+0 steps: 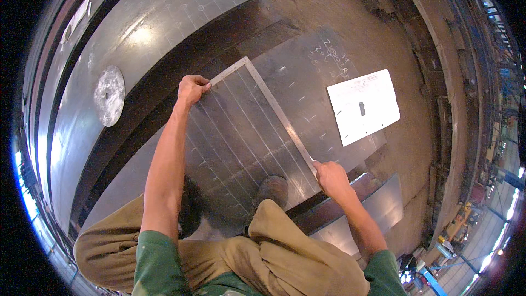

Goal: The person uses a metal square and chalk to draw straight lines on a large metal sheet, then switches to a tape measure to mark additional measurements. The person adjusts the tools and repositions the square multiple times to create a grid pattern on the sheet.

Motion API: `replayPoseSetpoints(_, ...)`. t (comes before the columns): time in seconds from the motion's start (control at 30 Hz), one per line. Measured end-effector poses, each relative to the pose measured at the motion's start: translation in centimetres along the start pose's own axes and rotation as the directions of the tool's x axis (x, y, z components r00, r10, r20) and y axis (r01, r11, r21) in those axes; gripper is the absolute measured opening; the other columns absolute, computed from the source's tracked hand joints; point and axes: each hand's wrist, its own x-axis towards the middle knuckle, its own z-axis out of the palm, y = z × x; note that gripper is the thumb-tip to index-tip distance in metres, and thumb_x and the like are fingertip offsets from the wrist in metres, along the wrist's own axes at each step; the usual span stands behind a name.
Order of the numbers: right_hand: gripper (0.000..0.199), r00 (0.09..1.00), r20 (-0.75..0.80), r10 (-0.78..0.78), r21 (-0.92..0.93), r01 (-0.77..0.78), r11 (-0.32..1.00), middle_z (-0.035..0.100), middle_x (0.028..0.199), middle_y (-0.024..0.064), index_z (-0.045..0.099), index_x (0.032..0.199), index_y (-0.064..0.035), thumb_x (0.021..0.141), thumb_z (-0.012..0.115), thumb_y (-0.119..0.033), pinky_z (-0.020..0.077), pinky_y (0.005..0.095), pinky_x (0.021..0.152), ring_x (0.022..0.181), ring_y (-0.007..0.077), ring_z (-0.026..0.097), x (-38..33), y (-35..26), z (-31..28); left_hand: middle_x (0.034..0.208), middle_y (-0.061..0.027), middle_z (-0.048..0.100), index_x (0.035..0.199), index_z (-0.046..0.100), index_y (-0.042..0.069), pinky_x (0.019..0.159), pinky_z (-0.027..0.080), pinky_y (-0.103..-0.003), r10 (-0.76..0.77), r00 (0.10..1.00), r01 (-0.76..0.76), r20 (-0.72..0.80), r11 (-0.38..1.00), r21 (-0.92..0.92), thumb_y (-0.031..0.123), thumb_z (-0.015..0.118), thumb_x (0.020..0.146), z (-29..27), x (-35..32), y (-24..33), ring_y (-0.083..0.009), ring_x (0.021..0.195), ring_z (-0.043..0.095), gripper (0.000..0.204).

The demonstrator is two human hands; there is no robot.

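Note:
A large metal try square (274, 107) lies on a dark steel plate (307, 71) scored with parallel chalk lines. My left hand (192, 89) presses down on the short arm of the square at the plate's far left corner. My right hand (331, 178) pinches the near end of the long arm; whether it also holds a marker I cannot tell. I squat on the plate, with one shoe (271, 189) planted on it just left of my right hand.
A white sheet of paper (364, 107) with a small dark object on it lies on the plate to the right. A second marked steel plate (164, 11) with a round metal disc (108, 95) lies beyond. Shiny plate offcuts (378, 208) sit at the lower right.

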Motion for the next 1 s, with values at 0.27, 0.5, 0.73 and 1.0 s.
replayPoseSetpoints(0.27,0.021,0.992,0.067,0.107,-0.010,-0.107,0.994,0.064,0.075,0.0246,0.068,0.101,-0.0038,0.087,0.054,-0.011,0.0513,0.0532,0.067,0.074,0.0432,0.064,-5.4,2.4,2.4,0.088,-0.0090,0.076,0.098,0.079,0.009,0.076,0.054,-0.034,0.015,1.000,-0.014,-0.005,0.997,0.071,0.020,0.081,0.079,-0.2,-0.5,1.3,-0.0200,0.081,0.072,0.022)
replayPoseSetpoints(0.5,0.019,0.996,0.048,0.074,-0.009,-0.074,0.997,0.065,0.075,0.0239,0.066,0.096,-0.0007,0.086,0.053,-0.011,0.0518,0.0526,0.068,0.075,0.0423,0.065,-8.0,3.5,3.7,0.087,-0.0093,0.076,0.098,0.079,0.009,0.077,0.054,-0.034,0.033,0.999,-0.033,0.003,0.998,0.052,0.019,0.080,0.080,-0.3,-0.4,0.7,-0.0201,0.082,0.072,0.021)
replayPoseSetpoints(0.73,0.018,0.992,0.072,0.104,-0.027,-0.102,0.994,0.065,0.075,0.0239,0.066,0.093,-0.0002,0.087,0.053,-0.011,0.0526,0.0522,0.068,0.076,0.0419,0.066,-8.3,3.6,3.6,0.088,-0.0094,0.076,0.097,0.079,0.008,0.078,0.054,-0.034,0.008,1.000,-0.008,0.006,0.999,0.043,0.019,0.080,0.080,-0.1,-0.1,0.5,-0.0206,0.082,0.072,0.020)
replayPoseSetpoints(1.0,0.020,0.978,0.144,0.151,-0.064,-0.143,0.988,0.067,0.077,0.0267,0.070,0.086,-0.0011,0.087,0.054,-0.013,0.0547,0.0521,0.071,0.078,0.0428,0.068,-8.1,3.8,4.3,0.088,-0.0095,0.076,0.096,0.079,0.008,0.077,0.054,-0.034,0.023,1.000,-0.023,-0.003,0.998,0.065,0.020,0.081,0.080,-0.2,0.0,0.6,-0.0213,0.083,0.072,0.021)
